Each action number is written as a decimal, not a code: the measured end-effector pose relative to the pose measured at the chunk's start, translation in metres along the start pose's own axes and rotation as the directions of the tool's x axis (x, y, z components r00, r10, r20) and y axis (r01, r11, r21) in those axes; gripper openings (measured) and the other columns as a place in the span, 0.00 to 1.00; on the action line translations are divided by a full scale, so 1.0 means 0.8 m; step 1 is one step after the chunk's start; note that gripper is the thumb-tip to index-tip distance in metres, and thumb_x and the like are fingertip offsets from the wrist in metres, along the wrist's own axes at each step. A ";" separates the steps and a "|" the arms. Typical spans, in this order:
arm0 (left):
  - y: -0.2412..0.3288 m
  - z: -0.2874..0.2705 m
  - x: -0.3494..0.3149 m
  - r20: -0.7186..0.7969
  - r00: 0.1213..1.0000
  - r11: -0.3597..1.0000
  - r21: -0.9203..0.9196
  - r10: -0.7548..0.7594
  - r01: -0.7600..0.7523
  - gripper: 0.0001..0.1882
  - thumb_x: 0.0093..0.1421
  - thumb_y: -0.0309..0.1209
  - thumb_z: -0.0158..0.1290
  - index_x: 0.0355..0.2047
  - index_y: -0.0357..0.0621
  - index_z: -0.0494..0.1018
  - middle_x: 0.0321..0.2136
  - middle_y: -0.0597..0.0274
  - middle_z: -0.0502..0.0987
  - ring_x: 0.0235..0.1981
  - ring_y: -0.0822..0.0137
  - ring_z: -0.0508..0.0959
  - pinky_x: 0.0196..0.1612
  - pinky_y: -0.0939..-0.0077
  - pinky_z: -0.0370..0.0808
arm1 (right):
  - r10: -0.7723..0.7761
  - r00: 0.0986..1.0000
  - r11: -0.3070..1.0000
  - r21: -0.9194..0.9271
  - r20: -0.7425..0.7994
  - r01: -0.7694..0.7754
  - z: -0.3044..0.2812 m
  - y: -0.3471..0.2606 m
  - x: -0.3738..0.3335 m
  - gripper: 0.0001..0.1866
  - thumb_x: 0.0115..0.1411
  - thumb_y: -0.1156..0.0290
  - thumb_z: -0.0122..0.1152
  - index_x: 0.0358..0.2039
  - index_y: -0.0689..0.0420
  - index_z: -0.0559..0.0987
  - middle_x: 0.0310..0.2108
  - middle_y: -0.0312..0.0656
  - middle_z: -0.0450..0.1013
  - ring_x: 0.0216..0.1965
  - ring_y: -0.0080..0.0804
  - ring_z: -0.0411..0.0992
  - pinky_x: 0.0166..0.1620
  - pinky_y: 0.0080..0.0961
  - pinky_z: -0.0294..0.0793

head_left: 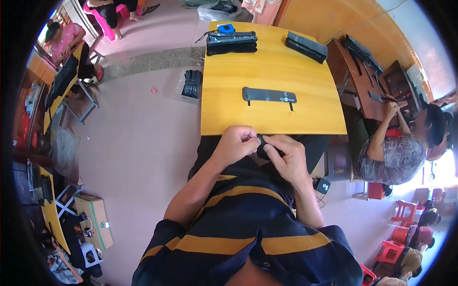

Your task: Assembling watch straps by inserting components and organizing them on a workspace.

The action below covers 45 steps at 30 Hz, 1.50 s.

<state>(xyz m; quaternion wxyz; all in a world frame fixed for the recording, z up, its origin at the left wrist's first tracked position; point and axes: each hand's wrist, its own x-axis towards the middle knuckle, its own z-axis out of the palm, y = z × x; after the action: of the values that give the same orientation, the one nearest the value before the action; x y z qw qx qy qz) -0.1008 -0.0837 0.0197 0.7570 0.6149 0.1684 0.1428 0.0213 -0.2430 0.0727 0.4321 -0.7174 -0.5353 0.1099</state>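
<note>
My left hand [239, 142] and my right hand [287, 155] meet just below the near edge of the yellow table [267, 121]. Between their fingertips is a small black piece [262, 151], partly covered by the fingers, so its kind cannot be made out. Both hands are closed, thumbs and forefingers pinched on it. Beyond them on the tabletop lies a flat dark grey strip [268, 95] with rounded ends, pale printing at its right end and two short black tabs along its near side.
At the table's far left is a stack of black strips [232, 44] with a blue tape measure [226, 30] on top. Another black bundle [307, 46] lies far right. A plastic bag of black strips [192, 83] adjoins the table's left side. A person [396, 148] sits at the right.
</note>
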 end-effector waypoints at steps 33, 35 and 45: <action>-0.011 -0.015 0.015 -0.117 0.991 0.989 0.125 -0.069 0.084 0.06 0.57 0.21 0.52 0.25 0.36 0.78 0.19 0.68 0.77 0.21 0.80 0.73 0.24 0.80 0.67 | 0.000 0.998 0.992 0.126 0.060 -0.008 0.032 0.047 0.023 0.16 0.61 0.82 0.65 0.50 0.59 0.85 0.37 0.47 0.79 0.35 0.38 0.80 0.39 0.27 0.78; -0.012 -0.018 0.016 -0.119 0.991 0.990 0.118 -0.068 0.082 0.06 0.57 0.21 0.53 0.25 0.36 0.77 0.19 0.69 0.77 0.21 0.80 0.73 0.24 0.80 0.67 | -0.003 0.998 0.992 0.123 0.068 -0.005 0.034 0.047 0.025 0.16 0.61 0.82 0.65 0.50 0.59 0.85 0.36 0.47 0.79 0.35 0.38 0.80 0.39 0.27 0.78; -0.020 -0.033 0.018 -0.113 0.978 0.959 -0.246 -0.176 0.144 0.07 0.53 0.22 0.55 0.20 0.35 0.70 0.13 0.66 0.66 0.17 0.78 0.65 0.21 0.73 0.63 | -0.060 0.996 0.996 0.069 0.058 0.056 0.051 0.042 0.038 0.17 0.60 0.82 0.66 0.50 0.59 0.85 0.36 0.47 0.79 0.35 0.38 0.79 0.38 0.27 0.78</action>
<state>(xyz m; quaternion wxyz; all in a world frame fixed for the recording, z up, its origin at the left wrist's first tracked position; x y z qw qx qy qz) -0.0992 -0.0573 -0.0024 0.8210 0.4939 0.2495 0.1409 0.0310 -0.1981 0.0322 0.4427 -0.6829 -0.5648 0.1366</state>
